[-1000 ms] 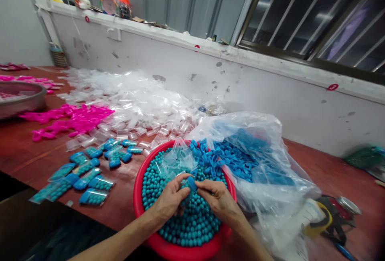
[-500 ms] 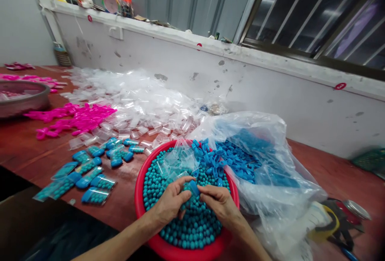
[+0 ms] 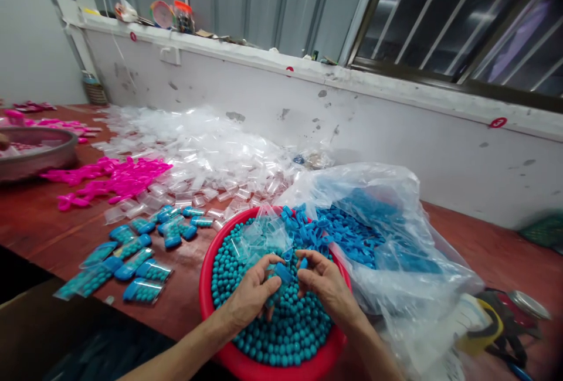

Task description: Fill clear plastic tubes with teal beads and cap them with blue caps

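Observation:
My left hand is closed around a small clear case with a blue cap, mostly hidden by the fingers. Just right of it, my right hand pinches a small blue plastic piece between thumb and forefinger, apart from the case. Both hands are above a red basin full of turquoise beads. Clear plastic cases lie on the beads toward the back. Beside them are blue plastic parts, heaped at the basin's far rim.
Bead-filled cases with blue caps lie left of the basin. Behind are a heap of clear cases and pink parts. A clear bag of blue parts is at right. A grey bowl stands far left.
My right hand has drawn back from the capped case and now holds a small blue piece apart from it. My left hand keeps hold of the case. The view has shifted slightly.

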The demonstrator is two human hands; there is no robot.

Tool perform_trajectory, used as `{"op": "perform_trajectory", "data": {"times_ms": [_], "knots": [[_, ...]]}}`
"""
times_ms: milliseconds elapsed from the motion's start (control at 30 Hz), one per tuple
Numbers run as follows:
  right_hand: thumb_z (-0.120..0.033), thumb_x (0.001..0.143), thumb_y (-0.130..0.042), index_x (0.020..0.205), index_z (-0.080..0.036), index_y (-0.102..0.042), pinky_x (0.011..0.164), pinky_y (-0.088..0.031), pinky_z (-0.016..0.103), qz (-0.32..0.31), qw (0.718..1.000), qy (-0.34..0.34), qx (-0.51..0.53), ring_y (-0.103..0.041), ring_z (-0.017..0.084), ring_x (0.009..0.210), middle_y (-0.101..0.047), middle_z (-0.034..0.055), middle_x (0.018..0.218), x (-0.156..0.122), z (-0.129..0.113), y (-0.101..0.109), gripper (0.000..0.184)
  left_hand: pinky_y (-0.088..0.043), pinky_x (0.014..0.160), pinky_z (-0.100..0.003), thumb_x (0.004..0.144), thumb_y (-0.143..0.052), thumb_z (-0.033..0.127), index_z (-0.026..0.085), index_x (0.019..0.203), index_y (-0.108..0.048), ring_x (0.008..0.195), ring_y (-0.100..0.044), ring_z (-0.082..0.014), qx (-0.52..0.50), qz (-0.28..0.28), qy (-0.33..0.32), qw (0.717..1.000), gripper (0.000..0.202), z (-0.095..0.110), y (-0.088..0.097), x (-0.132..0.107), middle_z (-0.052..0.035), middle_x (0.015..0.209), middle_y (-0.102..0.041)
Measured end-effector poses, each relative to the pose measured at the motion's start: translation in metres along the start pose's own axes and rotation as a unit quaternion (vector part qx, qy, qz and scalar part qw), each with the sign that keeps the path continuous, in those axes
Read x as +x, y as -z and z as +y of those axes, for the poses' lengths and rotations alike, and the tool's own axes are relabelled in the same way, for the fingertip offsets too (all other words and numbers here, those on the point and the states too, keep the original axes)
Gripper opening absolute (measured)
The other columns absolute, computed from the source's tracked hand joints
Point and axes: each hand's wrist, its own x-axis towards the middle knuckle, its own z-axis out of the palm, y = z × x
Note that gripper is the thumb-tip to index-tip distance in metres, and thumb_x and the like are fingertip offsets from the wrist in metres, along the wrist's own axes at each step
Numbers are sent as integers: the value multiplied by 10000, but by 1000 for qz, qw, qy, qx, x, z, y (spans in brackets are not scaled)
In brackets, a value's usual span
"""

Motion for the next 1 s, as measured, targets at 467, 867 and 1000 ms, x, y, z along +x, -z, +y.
{"op": "perform_trajectory", "data": {"times_ms": [467, 867, 1000], "knots": [[-287, 560, -713, 1330, -116, -225, 926, -362, 477, 24, 841, 173, -511, -349, 341, 1197, -352, 212, 1306, -25, 18, -37, 928, -288, 992, -320, 768, -460, 236, 170, 1214, -415, 1140, -417, -202, 95, 61, -123, 986, 452, -8, -1, 5, -51, 1230, -484], [-313, 607, -603, 1103, -128, -388, 589, -493, 365, 62, 841, 177, -508, -586, 255, 725, -526, 109, 914, -17, 14, -60, 572, -367, 565, -205, 764, -459, 233, 176, 950, -461, 587, -457, -94, 71, 95, -80, 990, 194, -4, -1, 3, 41, 694, -501], [-244, 641, -565, 1179, -77, -364, 632, -488, 389, 46, 843, 121, -522, -584, 277, 790, -515, 162, 1002, -14, 14, -65, 598, -406, 648, -237, 767, -427, 199, 179, 962, -477, 669, -509, -128, 134, 124, -91, 979, 203, -2, -2, 6, 17, 741, -539]]}}
